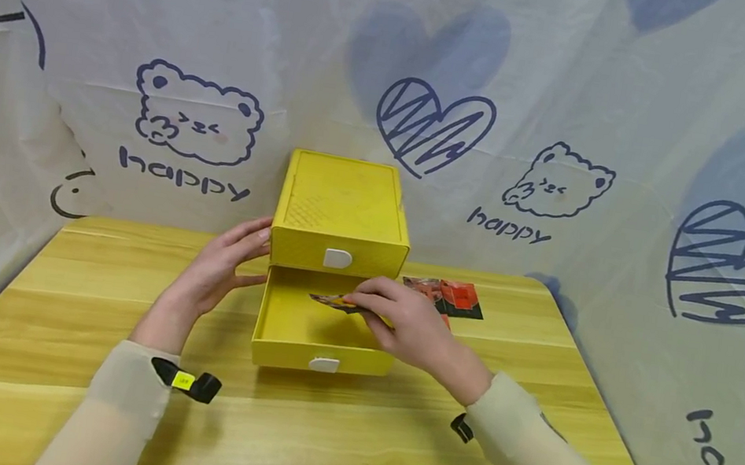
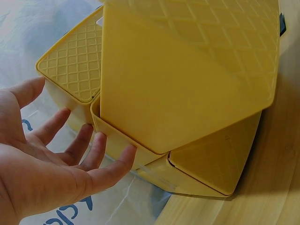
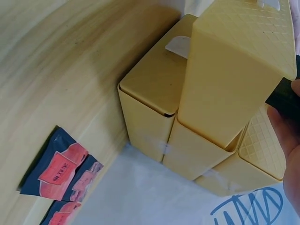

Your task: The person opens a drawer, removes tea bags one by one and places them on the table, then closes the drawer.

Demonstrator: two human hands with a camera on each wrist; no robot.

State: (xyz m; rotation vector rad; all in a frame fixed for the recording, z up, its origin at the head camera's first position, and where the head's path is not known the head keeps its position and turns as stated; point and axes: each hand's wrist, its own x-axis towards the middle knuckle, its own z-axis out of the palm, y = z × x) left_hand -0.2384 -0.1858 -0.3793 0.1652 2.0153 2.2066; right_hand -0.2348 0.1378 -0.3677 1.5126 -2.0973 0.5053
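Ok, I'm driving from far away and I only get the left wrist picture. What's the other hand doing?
Observer: The right hand is holding a small packet over the open drawer.
Operator: Cool! Are there more packets?
Observer: Yes, some red-and-black packets lie on the table, to the right of the yellow unit.
Operator: Does the open drawer have a handle?
Observer: Yes, a white tab on its front.

sleeves (image 1: 548, 456): pale beige | left strap (image 1: 205, 388): black, yellow label (image 1: 183, 381) | right strap (image 1: 462, 428): black
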